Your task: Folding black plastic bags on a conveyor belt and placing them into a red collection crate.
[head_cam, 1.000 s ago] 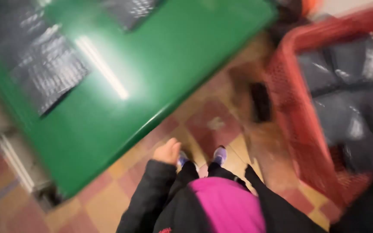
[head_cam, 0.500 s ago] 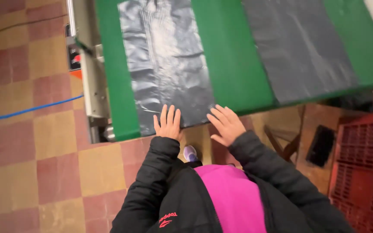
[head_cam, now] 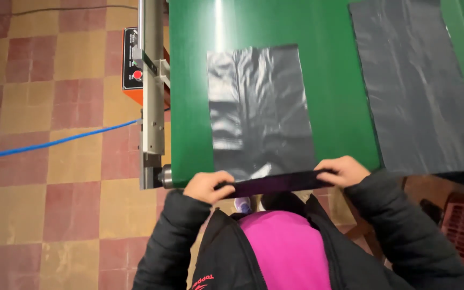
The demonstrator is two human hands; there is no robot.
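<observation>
Both hands, flat at the belt's edge half a second ago, now grip the near bag by its bottom hem. Left hand and right hand are clamped on opposite corners, lower centre of frame. Bag lies flat on green belt; second bag lies upper right.

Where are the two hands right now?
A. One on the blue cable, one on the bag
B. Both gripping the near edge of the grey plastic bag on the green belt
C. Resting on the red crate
B: the left hand and right hand each pinch a corner of the grey bag's folded near edge at the green belt's end.
</observation>
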